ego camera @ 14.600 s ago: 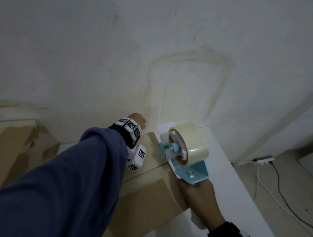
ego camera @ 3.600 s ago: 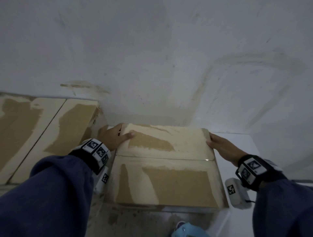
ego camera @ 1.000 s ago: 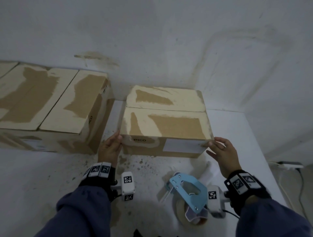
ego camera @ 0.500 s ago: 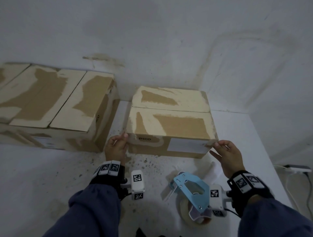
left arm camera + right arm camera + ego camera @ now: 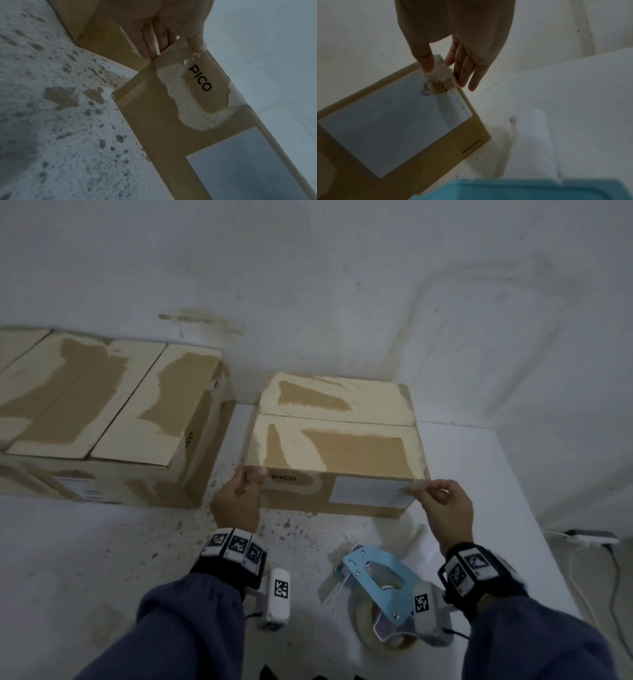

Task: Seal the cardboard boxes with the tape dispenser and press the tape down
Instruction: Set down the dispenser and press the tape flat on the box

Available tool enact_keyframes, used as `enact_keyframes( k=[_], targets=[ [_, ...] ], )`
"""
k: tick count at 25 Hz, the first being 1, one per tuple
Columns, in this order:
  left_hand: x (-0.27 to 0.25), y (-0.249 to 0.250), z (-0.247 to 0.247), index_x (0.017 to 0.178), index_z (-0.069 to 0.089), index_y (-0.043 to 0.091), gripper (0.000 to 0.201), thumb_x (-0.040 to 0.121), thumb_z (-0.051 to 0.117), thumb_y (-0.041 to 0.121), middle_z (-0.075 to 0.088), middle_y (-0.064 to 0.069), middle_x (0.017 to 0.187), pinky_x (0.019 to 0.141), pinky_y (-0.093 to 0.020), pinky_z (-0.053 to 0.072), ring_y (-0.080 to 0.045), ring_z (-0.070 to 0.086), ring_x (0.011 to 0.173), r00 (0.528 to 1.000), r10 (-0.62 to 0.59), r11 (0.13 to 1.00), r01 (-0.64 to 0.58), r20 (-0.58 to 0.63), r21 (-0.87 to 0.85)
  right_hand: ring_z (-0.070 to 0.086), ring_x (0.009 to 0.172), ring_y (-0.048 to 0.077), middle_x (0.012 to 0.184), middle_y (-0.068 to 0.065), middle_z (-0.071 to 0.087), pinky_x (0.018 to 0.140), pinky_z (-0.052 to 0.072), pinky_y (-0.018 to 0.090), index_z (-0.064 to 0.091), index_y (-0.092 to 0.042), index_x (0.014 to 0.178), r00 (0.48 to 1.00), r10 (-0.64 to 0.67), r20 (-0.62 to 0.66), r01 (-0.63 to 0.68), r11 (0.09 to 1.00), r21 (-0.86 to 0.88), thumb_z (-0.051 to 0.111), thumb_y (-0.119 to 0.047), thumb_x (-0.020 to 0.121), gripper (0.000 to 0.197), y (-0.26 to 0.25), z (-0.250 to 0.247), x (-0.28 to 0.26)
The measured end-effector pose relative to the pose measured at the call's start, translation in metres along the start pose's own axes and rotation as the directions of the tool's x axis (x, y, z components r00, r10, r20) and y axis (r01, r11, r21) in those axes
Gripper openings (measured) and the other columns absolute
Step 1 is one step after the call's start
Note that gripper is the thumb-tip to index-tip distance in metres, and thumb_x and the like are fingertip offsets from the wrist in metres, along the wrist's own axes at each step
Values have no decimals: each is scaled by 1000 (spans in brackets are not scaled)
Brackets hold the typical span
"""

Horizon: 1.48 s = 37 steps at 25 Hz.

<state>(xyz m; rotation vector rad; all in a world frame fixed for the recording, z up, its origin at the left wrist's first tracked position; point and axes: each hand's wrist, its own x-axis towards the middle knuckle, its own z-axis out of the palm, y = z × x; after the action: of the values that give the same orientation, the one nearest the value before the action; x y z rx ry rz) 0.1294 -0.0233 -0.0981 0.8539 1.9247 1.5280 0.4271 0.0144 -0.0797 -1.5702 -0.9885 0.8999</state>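
head view | left hand (image 5: 236, 501) fingers pinch tape (image 5: 173, 54) at PICO box (image 5: 337, 446) near-left corner | right hand (image 5: 445, 505) pinches near-right tape end | tape dispenser (image 5: 376, 583) lies nearer on counter (image 5: 102, 559)

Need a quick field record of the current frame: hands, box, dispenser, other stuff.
left hand: pinches tape end at the box's near left top corner
right hand: pinches tape end at the near right top corner
box: closed, on the table, "PICO" print and white label on its near face
tape dispenser: blue, lying on the table near the right wrist, not held
second box: larger, left of the first, apart from it
cable: on the floor at right
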Motion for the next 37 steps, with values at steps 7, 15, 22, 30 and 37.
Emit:
enact_keyframes(
  k=[7, 15, 22, 30, 37],
  targets=[
    [14, -6, -3, 90, 72, 12, 35, 79, 66, 45, 66, -5, 82, 70, -24, 47, -20, 60, 81, 991, 97, 993, -103, 89, 61, 64, 67, 2, 75, 4, 68, 62, 48, 8, 57, -10, 74, 995, -99, 27, 103, 978, -184, 83, -17, 68, 28, 2, -3, 13],
    [16, -10, 1, 87, 64, 13, 31, 90, 50, 41, 64, -5, 93, 69, -24, 41, -18, 56, 87, 970, 193, 974, -207, 150, 90, 64, 67, 13, 70, 3, 70, 69, 55, 24, 61, -14, 70, 993, -77, 95, 85, 992, -90, 82, -12, 69, 20, 7, -10, 19],
    [22, -13, 2, 105, 66, 3, 51, 87, 43, 45, 58, -16, 112, 81, -26, 37, -18, 52, 95, 972, 161, 969, -189, 173, 159, 67, 62, 3, 60, -10, 72, 59, 58, 19, 65, -10, 73, 983, -21, 182, 16, 999, 30, 68, 0, 81, 13, 8, -15, 25],
    [17, -1, 9, 94, 63, 9, 46, 90, 36, 46, 52, -17, 110, 89, -31, 36, -26, 50, 102, 992, 59, 987, -75, 113, 140, 64, 79, 18, 68, -6, 73, 64, 58, 22, 60, -14, 79, 983, 79, 165, -103, 985, 140, 61, 0, 86, 16, 9, -17, 23],
    [24, 11, 14, 88, 64, 8, 30, 94, 43, 29, 54, -19, 108, 84, -29, 33, -25, 50, 96, 996, -67, 991, 59, 64, 118, 62, 91, 22, 96, 2, 68, 71, 49, 26, 67, -14, 111, 989, -13, 146, 15, 1000, -12, 56, -2, 90, 27, 7, -9, 19]
  ],
)
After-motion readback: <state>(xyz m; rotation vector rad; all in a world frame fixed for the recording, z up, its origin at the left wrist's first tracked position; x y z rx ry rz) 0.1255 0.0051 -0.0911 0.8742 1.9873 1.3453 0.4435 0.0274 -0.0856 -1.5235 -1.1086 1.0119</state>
